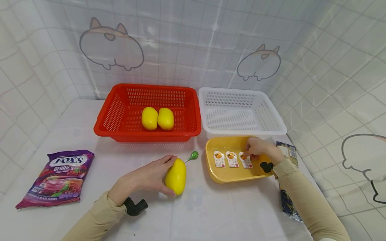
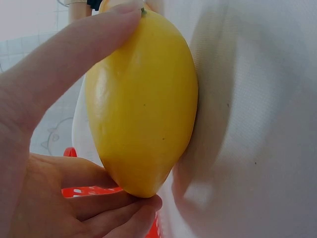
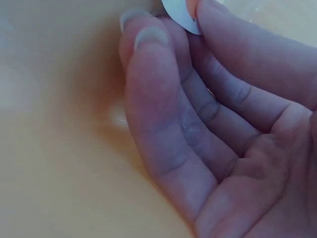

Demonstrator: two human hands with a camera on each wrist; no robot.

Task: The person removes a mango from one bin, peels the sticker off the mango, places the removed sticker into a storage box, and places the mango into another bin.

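My left hand (image 1: 150, 175) grips a yellow mango (image 1: 176, 177) at its two ends, low over the white table. In the left wrist view, the thumb lies at the stem end of the mango (image 2: 143, 104) and the fingers at its pointed tip. My right hand (image 1: 259, 148) reaches into a yellow basin (image 1: 232, 179), pinching the top of a small printed card (image 1: 245, 161) between thumb and fingers. In the right wrist view only the white edge of the card (image 3: 182, 17) shows. Two similar cards (image 1: 219, 159) lie to its left in the basin.
Behind stand a red basket (image 1: 147, 134) with two mangoes (image 1: 157, 118) in it and a white basket (image 1: 241, 131). A green lollipop (image 1: 194, 155) lies behind the held mango. At the left is a purple candy bag (image 1: 61, 177); a dark packet (image 1: 287, 202) lies partly under my right arm.
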